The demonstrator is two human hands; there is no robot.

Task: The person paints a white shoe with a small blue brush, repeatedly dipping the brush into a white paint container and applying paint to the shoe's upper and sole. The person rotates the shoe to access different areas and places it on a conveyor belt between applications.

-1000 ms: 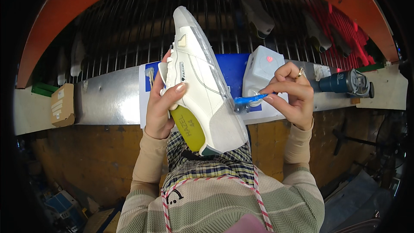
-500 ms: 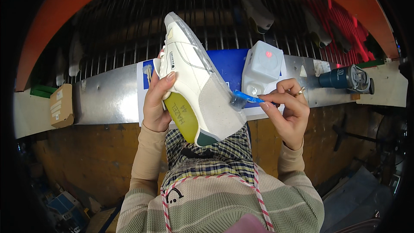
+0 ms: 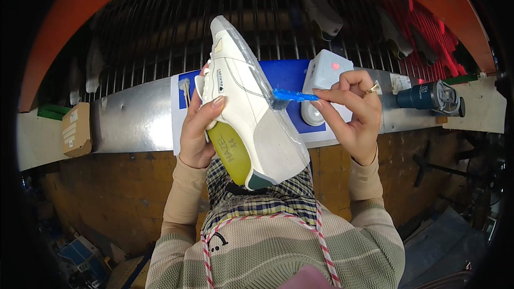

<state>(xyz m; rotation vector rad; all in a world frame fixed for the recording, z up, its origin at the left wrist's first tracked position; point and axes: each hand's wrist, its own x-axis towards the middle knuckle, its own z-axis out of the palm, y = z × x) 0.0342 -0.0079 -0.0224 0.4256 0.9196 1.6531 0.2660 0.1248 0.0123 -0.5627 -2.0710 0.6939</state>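
Observation:
A white shoe upper (image 3: pixel 243 91) on a yellow-green last (image 3: pixel 229 150) is held up in front of me, its toe pointing away and its bottom edge turned right. Around its lace side my left hand (image 3: pixel 199 128) is closed, the thumb pressing on the white side. Between thumb and fingers, my right hand (image 3: pixel 353 109) pinches a small blue brush (image 3: pixel 294 95). The brush's bristles touch the glossy lower edge of the shoe near its middle. Behind the brush stands a white plastic container (image 3: pixel 326 75) on a blue mat (image 3: pixel 284 75), partly hidden by my right hand.
A dark conveyor of metal rods (image 3: pixel 155 32) runs beyond the metal ledge (image 3: pixel 134 115), carrying several shoes. At the right lies a blue tumbler (image 3: pixel 423 96); a brown cardboard box (image 3: pixel 76 130) stands at the left. Cotton-tipped sticks (image 3: pixel 185 90) rest beside my left hand.
My right hand has moved the brush away from me along the shoe's edge, from near the heel to the middle. The shoe has shifted slightly right and toward me.

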